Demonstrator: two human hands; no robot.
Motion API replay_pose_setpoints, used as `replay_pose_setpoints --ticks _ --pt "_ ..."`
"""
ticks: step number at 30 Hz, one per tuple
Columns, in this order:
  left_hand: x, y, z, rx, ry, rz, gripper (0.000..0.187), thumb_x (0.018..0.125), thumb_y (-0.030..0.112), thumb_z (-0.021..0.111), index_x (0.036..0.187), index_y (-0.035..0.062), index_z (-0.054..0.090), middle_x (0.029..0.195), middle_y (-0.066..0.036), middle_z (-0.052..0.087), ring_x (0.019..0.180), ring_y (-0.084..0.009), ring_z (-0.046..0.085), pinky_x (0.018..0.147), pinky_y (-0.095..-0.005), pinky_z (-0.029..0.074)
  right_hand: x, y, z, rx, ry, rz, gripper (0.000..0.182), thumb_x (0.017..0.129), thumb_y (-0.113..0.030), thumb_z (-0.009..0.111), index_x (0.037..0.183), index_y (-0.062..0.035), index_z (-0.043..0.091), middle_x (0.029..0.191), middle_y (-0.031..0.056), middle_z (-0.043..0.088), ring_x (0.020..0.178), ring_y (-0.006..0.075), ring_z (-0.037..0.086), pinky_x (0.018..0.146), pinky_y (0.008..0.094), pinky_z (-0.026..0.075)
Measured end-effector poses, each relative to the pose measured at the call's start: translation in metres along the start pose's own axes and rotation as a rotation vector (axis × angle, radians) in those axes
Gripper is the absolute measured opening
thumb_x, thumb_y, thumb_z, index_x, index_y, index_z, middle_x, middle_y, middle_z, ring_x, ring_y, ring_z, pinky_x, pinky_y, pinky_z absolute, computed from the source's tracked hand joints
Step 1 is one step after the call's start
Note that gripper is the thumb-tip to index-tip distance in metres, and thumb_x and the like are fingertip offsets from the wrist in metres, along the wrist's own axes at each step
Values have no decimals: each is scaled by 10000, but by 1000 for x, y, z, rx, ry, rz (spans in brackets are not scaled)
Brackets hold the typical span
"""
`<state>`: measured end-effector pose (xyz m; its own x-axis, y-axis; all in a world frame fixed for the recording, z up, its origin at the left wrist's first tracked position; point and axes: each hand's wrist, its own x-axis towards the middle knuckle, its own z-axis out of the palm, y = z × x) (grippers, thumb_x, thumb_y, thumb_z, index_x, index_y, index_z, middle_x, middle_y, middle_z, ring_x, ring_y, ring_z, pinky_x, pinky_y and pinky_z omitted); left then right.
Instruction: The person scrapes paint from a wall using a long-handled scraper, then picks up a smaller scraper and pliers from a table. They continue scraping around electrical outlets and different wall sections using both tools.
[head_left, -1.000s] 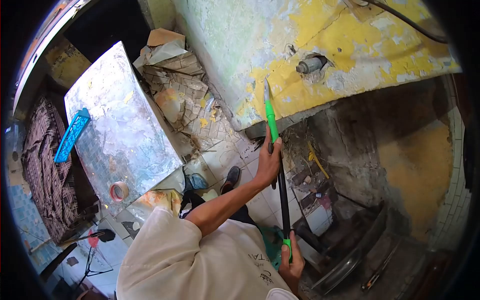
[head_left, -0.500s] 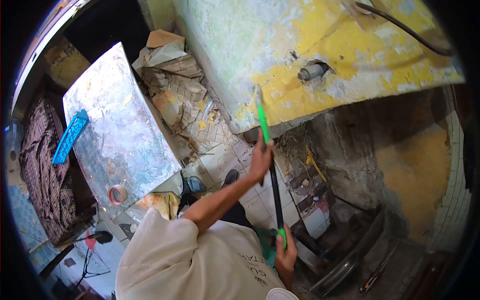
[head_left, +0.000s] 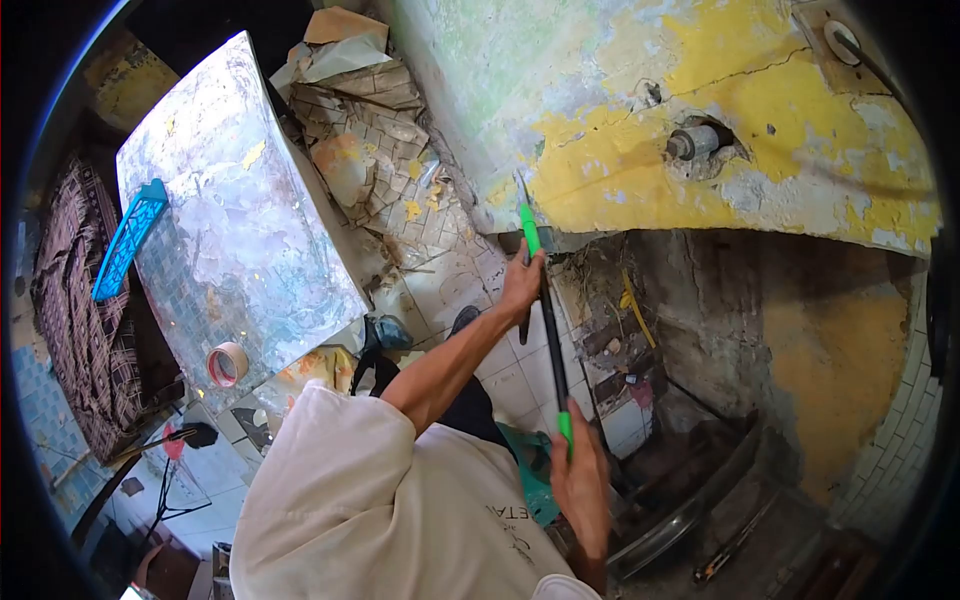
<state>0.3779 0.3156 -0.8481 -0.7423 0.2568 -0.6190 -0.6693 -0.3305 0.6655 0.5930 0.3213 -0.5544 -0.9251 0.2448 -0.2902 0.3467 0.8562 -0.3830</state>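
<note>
A long-handled scraper (head_left: pixel 552 345) with a black pole, green sections and a thin blade crosses the middle of the view. Its blade end lies against the lower left part of the peeling yellow and green wall (head_left: pixel 640 195), close to its bottom edge. My left hand (head_left: pixel 522 280) is closed round the pole just below the upper green part. Lower down, my right hand (head_left: pixel 580 480) is at the green butt end, its fingers rather straight along the pole. A short dark piece shows below my left hand; what it is I cannot make out.
To the left stands a paint-stained board (head_left: pixel 230 200) with a blue plastic piece (head_left: pixel 130 240) and a tape roll (head_left: pixel 227 364). Broken debris (head_left: pixel 375 170) covers the floor behind it. A pipe stub (head_left: pixel 697 142) sticks out of the wall. Dark clutter (head_left: pixel 690 500) lies at lower right.
The view has shifted, with the wall now further right. Against the wall, the scraper's blade has moved left, away from the pipe stub. My right hand's fingers have straightened along the pole.
</note>
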Motion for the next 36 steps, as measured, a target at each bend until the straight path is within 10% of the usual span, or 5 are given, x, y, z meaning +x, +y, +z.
replay_pose_setpoints --ticks 5,10,18,29,36 --pt "-33 27 34 -85 -33 12 881 1062 493 674 1712 42 288 643 43 451 513 -98 438 489 -333 394 4 -83 -105 -532 -84 132 563 1023 -67 666 1566 -167 556 1063 191 657 847 462 690 685 533 562" --pt "-29 50 26 -137 -65 78 754 1070 501 666 1618 25 462 640 51 433 556 -69 411 527 -312 382 22 -147 -121 -818 -184 -28 585 997 -106 697 1563 -171 566 962 139 601 665 346 701 514 487 559" --pt "103 -19 -20 -196 251 -38 397 1053 395 685 1036 -2 674 731 -34 575 635 -174 546 611 -426 455 120 -135 18 -847 -152 -91 476 1020 -155 655 1493 -143 601 1009 196 658 727 433 714 634 545 590" --pt "51 46 -23 -324 50 87 738 1098 453 614 1656 12 419 785 -8 523 682 -131 497 635 -354 455 119 -225 -12 -969 -29 -40 356 1055 -95 696 1409 -117 739 790 109 600 552 243 524 497 352 470" --pt "18 47 16 -506 11 35 819 1117 374 622 1739 67 187 798 -16 677 610 -104 582 521 -295 445 114 -183 -75 -775 -130 127 346 1079 -97 653 1415 -65 723 971 200 746 702 249 669 603 390 537"
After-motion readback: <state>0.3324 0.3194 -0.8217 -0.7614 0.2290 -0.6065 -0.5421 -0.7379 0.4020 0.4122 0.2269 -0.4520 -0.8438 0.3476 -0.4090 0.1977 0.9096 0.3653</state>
